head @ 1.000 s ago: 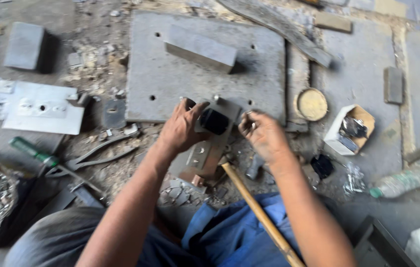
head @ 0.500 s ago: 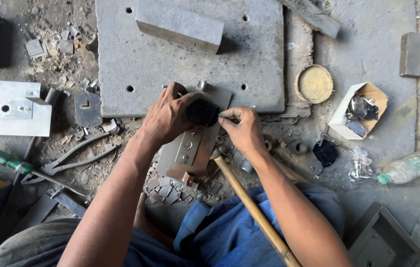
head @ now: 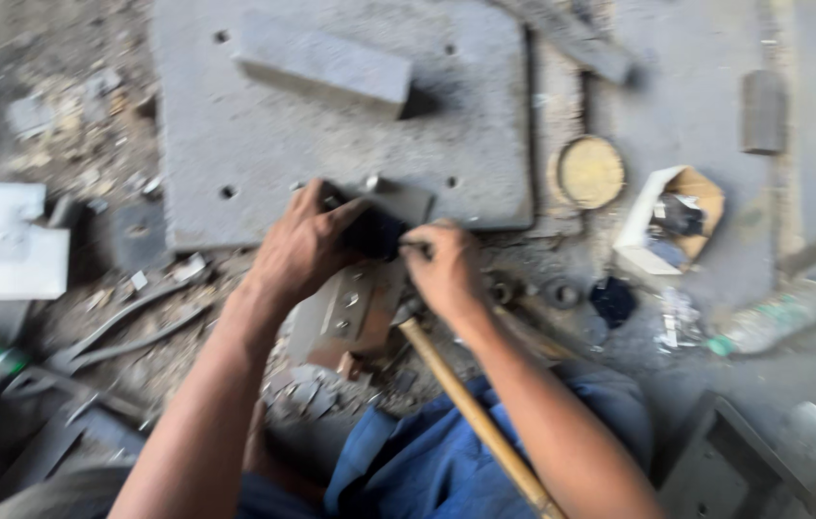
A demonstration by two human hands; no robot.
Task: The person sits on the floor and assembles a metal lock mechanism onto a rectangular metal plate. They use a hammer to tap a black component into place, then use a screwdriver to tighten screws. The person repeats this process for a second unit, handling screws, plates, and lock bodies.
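Gritty workshop floor (head: 811,375), dust and metal scraps all over, frame motion-blurred. Big grey steel plate (head: 331,125) with drilled holes lies flat at top centre, a rectangular grey block (head: 326,67) resting on it.

Left hand (head: 297,250) curled around a small dark part (head: 374,231) at the plate's near edge, fingers wrapped on its left side. Right hand (head: 441,269) pinched closed against the same part from the right; can't tell what's between the fingertips, too blurred. Dark part sits on top of a bolted metal fixture (head: 350,308) just below the plate edge, between the two hands.

Wooden handle (head: 475,413) runs diagonally from under the right wrist down across the blue-trousered lap (head: 446,461); its head is hidden.

Containers:
- open cardboard box (head: 657,226), right of the plate, tipped with mouth facing up-right, holds dark small hardware, not identifiable.
- round shallow yellowish tin (head: 590,171) between plate and box, contents unclear.
- plastic bottle (head: 773,317) lying on its side at right.

Left side: white metal bracket (head: 4,255), long pliers (head: 129,327) on the floor.
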